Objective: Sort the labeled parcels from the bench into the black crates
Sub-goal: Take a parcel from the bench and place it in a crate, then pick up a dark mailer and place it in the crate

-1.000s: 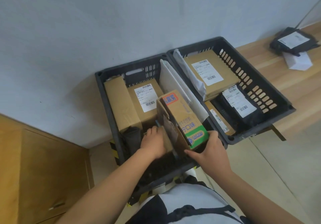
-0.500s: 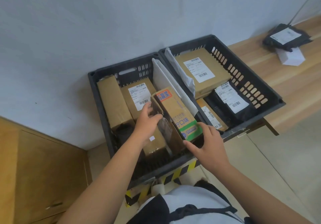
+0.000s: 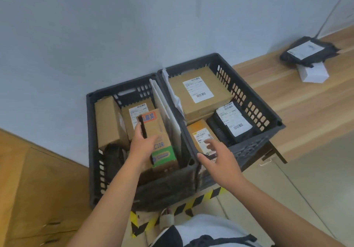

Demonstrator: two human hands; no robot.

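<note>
Currently in hand: the printed carton (image 3: 160, 131), gripped by the left hand (image 3: 141, 147), thumb across its top face, fingers round its left edge
Where it is: inside the left crate (image 3: 89, 131), just beside an upright white flat parcel (image 3: 164, 108) on its right and in front of a labelled brown box (image 3: 134, 113)
Long axis: runs from the crate's near wall towards the back wall, orange-printed end far, green band near; the far end looks slightly raised, so it sits tilted, not flat
Right hand (image 3: 218, 156): holds nothing, fingers spread and relaxed over the near corner of the right crate (image 3: 249, 101); whether the thumb touches the shared rim I cannot tell
Handling: stiff cardboard, probably light enough for one hand; the dark gap along its left edge looks like a loose flap, likely a weak spot
Best hold: across the width on both long sides, near the middle, clear of that flap
Bench (image 3: 287, 103): a black mailer (image 3: 308, 52) lies on a white parcel (image 3: 314, 74), well apart from the crates
</note>
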